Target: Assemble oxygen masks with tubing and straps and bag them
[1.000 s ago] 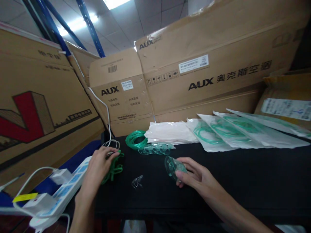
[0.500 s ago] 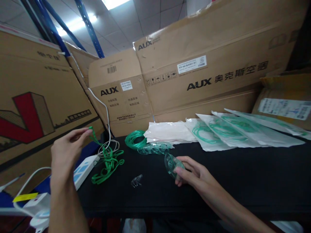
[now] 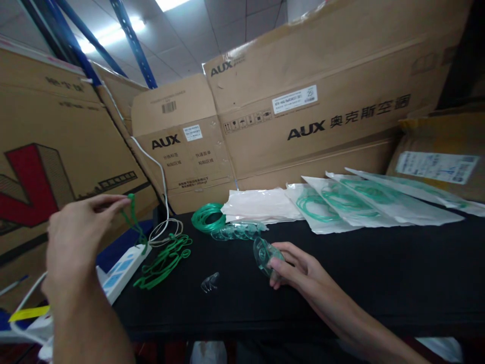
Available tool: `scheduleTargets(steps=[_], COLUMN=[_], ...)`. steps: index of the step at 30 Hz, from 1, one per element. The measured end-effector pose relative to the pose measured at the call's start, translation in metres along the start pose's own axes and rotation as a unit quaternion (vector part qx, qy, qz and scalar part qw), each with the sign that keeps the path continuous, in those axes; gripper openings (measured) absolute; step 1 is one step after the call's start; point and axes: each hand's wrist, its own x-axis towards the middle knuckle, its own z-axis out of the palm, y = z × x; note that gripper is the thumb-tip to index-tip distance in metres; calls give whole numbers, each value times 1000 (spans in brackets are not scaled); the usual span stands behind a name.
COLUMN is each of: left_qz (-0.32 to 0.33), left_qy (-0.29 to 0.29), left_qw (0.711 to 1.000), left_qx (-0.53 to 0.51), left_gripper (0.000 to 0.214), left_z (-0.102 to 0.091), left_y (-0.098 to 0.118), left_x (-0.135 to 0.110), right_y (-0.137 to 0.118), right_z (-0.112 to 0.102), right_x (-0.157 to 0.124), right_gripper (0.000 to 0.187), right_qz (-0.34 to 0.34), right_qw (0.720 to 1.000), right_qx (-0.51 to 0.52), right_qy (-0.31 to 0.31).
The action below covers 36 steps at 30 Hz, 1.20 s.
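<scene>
Clock positions are taken from the clear mask [image 3: 262, 254], with twelve o'clock pointing away from the person.

Right hand [image 3: 293, 265]: fingers clamped on the mask, thumb on the near face, the mask's open rim turned toward ten o'clock. The mask is over the middle of the black counter [image 3: 379, 273].

Left hand [image 3: 76, 235]: at nine o'clock, raised; thumb and forefinger pinched together on one end of a green strap [image 3: 132, 206], which hangs in a loop toward the end of a white power strip [image 3: 125, 270]. Whether this strap is free of the pile of green straps [image 3: 164, 260] beside it cannot be made out with certainty.

The pile lies flat on the counter at nine o'clock, apart from the mask. Between them, at eight o'clock, sit small clear pieces [image 3: 210, 282], too fine to identify. A row of nested masks [image 3: 240, 231] lies at ten o'clock, just in front of a coil of green tubing [image 3: 199, 219]. At twelve o'clock is a white stack [image 3: 259, 205]. Translucent packets [image 3: 318, 208] showing green tubing overlap at two o'clock. Printed cardboard [image 3: 265, 146] stands upright behind.
</scene>
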Motion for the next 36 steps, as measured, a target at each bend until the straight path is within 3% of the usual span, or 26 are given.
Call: scheduleTargets(steps=[3,5,9,14,17,20,22,24,26,29,32,36], left_qz=[-38,-14,60,136,161,178,210,275,327,355,366,399], left_qy=[211,237,124,-76,-192,-270,-296,-305,-284,-227,-194,-205], left_qw=[973,954,919,868,838,817,827,838,844,858,861,853], left_qx=[-83,-185,-369,-471,-486,-477,-429,-359,-317,-292,-295,-268], left_gripper=[31,30,36,26,21,10,7,17,28,31,24,20], left_z=[8,14,19,32,54,77,90,99,104,104,98,91], left_y=[7,18,59,110,119,108,92,74,56,43,55,104], left_x=[-2,-8,-37,-92,-130,-162,-176,-182,-182,-179,-183,-200], right_y=[1,2,7,9,4,-4,-9,-12,-13,-11,-7,-4], right_z=[0,0,-3,-17,-30,-41,-43,-41,-39,-38,-41,-44], right_x=[1,1,2,6,1,-7,-12,-15,-15,-12,-9,-2], right_gripper=[44,44,35,32,33,35,37,39,40,42,40,39], right_qz=[2,-6,-42,-71,-84,-80,-73,-67,-63,-60,-62,-68], right_qw=[1000,1000,994,980,980,982,982,982,982,983,983,975], right_qx=[11,25,90,147,119,76,51,38,31,27,40,88], right_qy=[3,5,46,110,135,153,167,174,174,169,168,194])
